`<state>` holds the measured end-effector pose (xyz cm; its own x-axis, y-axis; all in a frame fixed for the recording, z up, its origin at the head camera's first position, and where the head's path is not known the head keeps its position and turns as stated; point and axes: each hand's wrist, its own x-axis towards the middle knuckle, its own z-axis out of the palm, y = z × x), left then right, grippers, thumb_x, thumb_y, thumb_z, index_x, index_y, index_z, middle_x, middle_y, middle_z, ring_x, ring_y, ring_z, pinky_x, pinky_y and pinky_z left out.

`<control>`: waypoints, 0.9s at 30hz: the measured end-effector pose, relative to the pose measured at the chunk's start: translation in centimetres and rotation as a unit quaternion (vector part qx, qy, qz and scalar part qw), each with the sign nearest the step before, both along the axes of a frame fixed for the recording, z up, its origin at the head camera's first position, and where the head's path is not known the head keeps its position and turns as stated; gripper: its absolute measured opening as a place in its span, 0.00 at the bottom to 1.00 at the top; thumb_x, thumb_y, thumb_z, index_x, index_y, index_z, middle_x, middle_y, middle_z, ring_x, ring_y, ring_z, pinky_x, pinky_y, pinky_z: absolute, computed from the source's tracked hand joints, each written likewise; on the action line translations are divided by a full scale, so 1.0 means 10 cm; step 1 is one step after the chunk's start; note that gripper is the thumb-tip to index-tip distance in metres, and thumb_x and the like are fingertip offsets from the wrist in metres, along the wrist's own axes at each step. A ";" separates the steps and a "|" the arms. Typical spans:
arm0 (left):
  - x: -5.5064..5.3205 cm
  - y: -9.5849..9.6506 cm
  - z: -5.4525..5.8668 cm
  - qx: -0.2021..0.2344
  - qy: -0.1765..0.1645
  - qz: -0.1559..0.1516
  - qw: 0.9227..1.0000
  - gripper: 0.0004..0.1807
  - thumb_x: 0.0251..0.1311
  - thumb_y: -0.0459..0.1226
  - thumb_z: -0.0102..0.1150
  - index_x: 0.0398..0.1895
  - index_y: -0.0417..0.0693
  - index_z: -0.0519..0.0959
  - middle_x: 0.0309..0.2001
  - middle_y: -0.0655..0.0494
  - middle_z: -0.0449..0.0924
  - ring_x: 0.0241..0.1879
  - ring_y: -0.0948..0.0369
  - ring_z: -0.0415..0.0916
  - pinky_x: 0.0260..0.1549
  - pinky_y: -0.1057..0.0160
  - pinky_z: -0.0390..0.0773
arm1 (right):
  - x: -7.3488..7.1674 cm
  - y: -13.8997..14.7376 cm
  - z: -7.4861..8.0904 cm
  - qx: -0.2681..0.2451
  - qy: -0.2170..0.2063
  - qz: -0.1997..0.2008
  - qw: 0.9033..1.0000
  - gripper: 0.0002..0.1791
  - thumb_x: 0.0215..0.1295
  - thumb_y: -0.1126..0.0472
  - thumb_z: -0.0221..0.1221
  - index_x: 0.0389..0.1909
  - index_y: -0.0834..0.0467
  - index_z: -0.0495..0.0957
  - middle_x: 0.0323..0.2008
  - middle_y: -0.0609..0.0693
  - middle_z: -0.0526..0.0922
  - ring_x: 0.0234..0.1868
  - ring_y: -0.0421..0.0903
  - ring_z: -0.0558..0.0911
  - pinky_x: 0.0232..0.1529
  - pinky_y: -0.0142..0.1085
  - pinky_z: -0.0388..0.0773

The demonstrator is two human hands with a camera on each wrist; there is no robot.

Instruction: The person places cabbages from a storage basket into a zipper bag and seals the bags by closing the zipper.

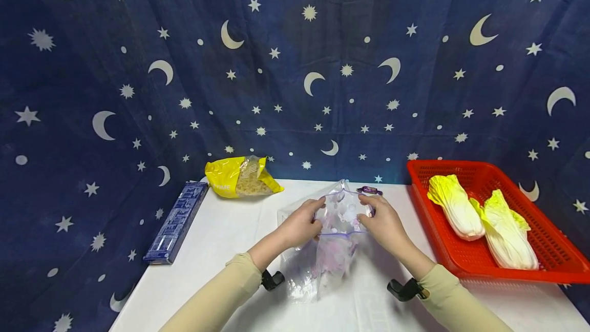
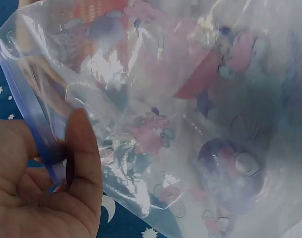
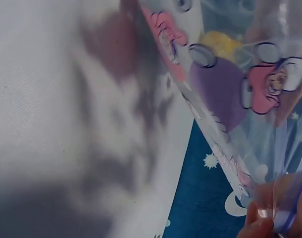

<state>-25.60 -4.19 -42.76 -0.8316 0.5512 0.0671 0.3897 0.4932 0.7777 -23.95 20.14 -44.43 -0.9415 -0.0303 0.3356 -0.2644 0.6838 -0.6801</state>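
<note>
A clear zip bag (image 1: 335,260) with pink and purple cartoon prints hangs between my two hands over the middle of the table, its purple-edged mouth spread wide. My left hand (image 1: 301,223) pinches the left side of the mouth. On the opposite side, my right hand (image 1: 382,222) pinches the rim too. Close up in the left wrist view, thumb and fingers (image 2: 84,148) hold the purple zip strip. Fingertips of the right hand (image 3: 277,208) grip the bag's edge in the right wrist view. Below and behind it lies another sheet of clear plastic (image 1: 299,286).
Just behind the bag lies a purple wrapped candy (image 1: 370,190). A yellow food packet (image 1: 226,175) with a see-through window is at the back left, beside a long blue box (image 1: 177,224). At right, a red basket (image 1: 461,268) holds two napa cabbages (image 1: 509,234).
</note>
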 end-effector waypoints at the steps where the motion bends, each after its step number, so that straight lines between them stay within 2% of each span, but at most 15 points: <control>1: 0.00 0.00 0.01 0.003 -0.008 0.000 1.000 0.39 0.63 0.24 0.50 0.79 0.36 0.56 0.71 0.43 0.65 0.23 0.62 0.80 0.26 0.67 0.82 | 0.00 0.00 -0.01 0.005 -0.001 -0.002 1.000 0.27 0.57 0.70 0.65 0.61 0.70 0.79 0.51 0.63 0.81 0.43 0.57 0.80 0.46 0.48 0.79; 5: 0.00 0.02 0.03 0.028 -0.049 -0.006 0.998 0.43 0.61 0.28 0.57 0.80 0.38 0.54 0.76 0.42 0.58 0.22 0.59 0.80 0.27 0.63 0.83 | -0.01 -0.02 -0.03 0.025 -0.008 0.000 1.000 0.31 0.55 0.72 0.60 0.64 0.67 0.77 0.51 0.61 0.79 0.30 0.45 0.71 0.30 0.37 0.70; 6: 0.00 0.01 0.03 0.038 -0.064 -0.012 0.997 0.45 0.61 0.29 0.59 0.81 0.39 0.52 0.74 0.39 0.62 0.22 0.59 0.80 0.28 0.61 0.85 | 0.00 -0.02 -0.03 0.029 -0.010 0.003 1.000 0.32 0.54 0.72 0.59 0.64 0.67 0.76 0.51 0.61 0.78 0.30 0.44 0.71 0.29 0.36 0.69; 8: 0.00 0.01 0.02 0.058 -0.092 -0.025 0.994 0.49 0.60 0.32 0.63 0.82 0.41 0.49 0.73 0.38 0.63 0.23 0.57 0.81 0.31 0.55 0.87 | 0.00 -0.04 -0.03 0.029 -0.014 0.011 0.999 0.33 0.53 0.73 0.58 0.65 0.68 0.75 0.54 0.62 0.77 0.29 0.44 0.70 0.27 0.35 0.69; 11: -0.02 -0.01 0.01 0.075 -0.130 -0.038 0.988 0.53 0.60 0.35 0.67 0.84 0.45 0.45 0.72 0.38 0.63 0.25 0.57 0.81 0.35 0.47 0.87 | 0.01 -0.04 -0.03 0.021 -0.026 0.024 0.999 0.34 0.53 0.73 0.59 0.67 0.69 0.74 0.60 0.63 0.74 0.29 0.47 0.72 0.28 0.38 0.71; 14: -0.04 -0.05 0.01 0.066 -0.138 -0.037 0.987 0.54 0.59 0.32 0.65 0.84 0.49 0.45 0.79 0.43 0.53 0.23 0.57 0.78 0.36 0.44 0.86 | 0.01 -0.04 -0.01 0.009 -0.043 0.035 0.998 0.35 0.54 0.71 0.61 0.67 0.70 0.72 0.64 0.65 0.71 0.43 0.56 0.78 0.43 0.45 0.79; 15: -0.05 -0.06 0.01 0.058 -0.132 -0.037 0.989 0.53 0.58 0.29 0.64 0.84 0.48 0.45 0.79 0.43 0.52 0.23 0.56 0.76 0.35 0.44 0.86 | 0.01 -0.04 -0.01 0.006 -0.049 0.038 0.998 0.36 0.53 0.72 0.61 0.67 0.70 0.72 0.65 0.66 0.70 0.46 0.58 0.78 0.45 0.47 0.79; 17: -0.07 -0.09 0.02 0.038 -0.107 -0.034 0.993 0.53 0.56 0.25 0.60 0.84 0.48 0.46 0.81 0.45 0.47 0.22 0.54 0.74 0.33 0.46 0.86 | 0.01 -0.05 0.02 0.003 -0.061 0.040 0.997 0.37 0.52 0.72 0.61 0.68 0.71 0.71 0.65 0.67 0.69 0.46 0.60 0.77 0.44 0.48 0.78; 20: -0.11 -0.14 0.03 -0.027 -0.022 -0.028 0.999 0.51 0.56 0.23 0.54 0.84 0.47 0.47 0.82 0.47 0.44 0.47 0.52 0.81 0.38 0.53 0.84 | 0.01 -0.06 0.05 0.030 -0.063 0.030 0.997 0.38 0.48 0.74 0.57 0.68 0.69 0.72 0.66 0.66 0.68 0.41 0.57 0.77 0.34 0.42 0.73; 21: -0.13 -0.15 0.03 -0.049 0.007 -0.024 0.998 0.50 0.56 0.24 0.54 0.83 0.47 0.47 0.82 0.48 0.44 0.58 0.52 0.77 0.42 0.55 0.82 | 0.01 -0.07 0.06 0.039 -0.061 0.025 0.997 0.39 0.47 0.74 0.56 0.68 0.68 0.72 0.66 0.65 0.68 0.40 0.57 0.77 0.31 0.41 0.70; 23: -0.15 -0.17 0.01 -0.084 0.053 -0.020 0.995 0.48 0.58 0.25 0.53 0.83 0.46 0.48 0.82 0.48 0.44 0.74 0.54 0.60 0.55 0.56 0.77 | 0.02 -0.08 0.07 0.059 -0.056 0.017 0.997 0.40 0.47 0.74 0.55 0.68 0.66 0.72 0.66 0.64 0.68 0.43 0.58 0.80 0.32 0.40 0.71; 24: -0.15 -0.18 0.00 -0.101 0.068 -0.020 0.992 0.48 0.60 0.26 0.53 0.84 0.47 0.47 0.82 0.49 0.44 0.78 0.56 0.50 0.60 0.56 0.73 | 0.03 -0.08 0.08 0.067 -0.053 0.014 0.996 0.40 0.47 0.74 0.55 0.69 0.66 0.72 0.67 0.63 0.68 0.47 0.59 0.81 0.33 0.41 0.73; 25: -0.15 -0.19 0.00 -0.107 0.072 -0.022 0.991 0.47 0.61 0.26 0.53 0.84 0.48 0.47 0.82 0.50 0.44 0.78 0.55 0.49 0.65 0.55 0.69 | 0.03 -0.09 0.08 0.073 -0.051 0.012 0.996 0.40 0.48 0.74 0.55 0.69 0.65 0.71 0.67 0.63 0.68 0.51 0.60 0.81 0.36 0.42 0.75; 26: -0.15 -0.20 -0.01 -0.104 0.072 -0.028 0.992 0.47 0.62 0.27 0.53 0.84 0.48 0.46 0.82 0.50 0.44 0.79 0.55 0.48 0.67 0.55 0.67 | 0.04 -0.09 0.08 0.073 -0.052 0.011 0.996 0.40 0.48 0.73 0.55 0.70 0.65 0.71 0.67 0.63 0.68 0.53 0.61 0.80 0.37 0.44 0.76; 27: -0.16 -0.20 -0.02 -0.098 0.067 -0.033 0.992 0.47 0.62 0.27 0.53 0.84 0.48 0.46 0.82 0.50 0.44 0.76 0.55 0.56 0.66 0.55 0.68 | 0.05 -0.09 0.09 0.071 -0.053 0.013 0.996 0.40 0.49 0.73 0.55 0.70 0.66 0.70 0.68 0.63 0.67 0.54 0.62 0.80 0.39 0.47 0.77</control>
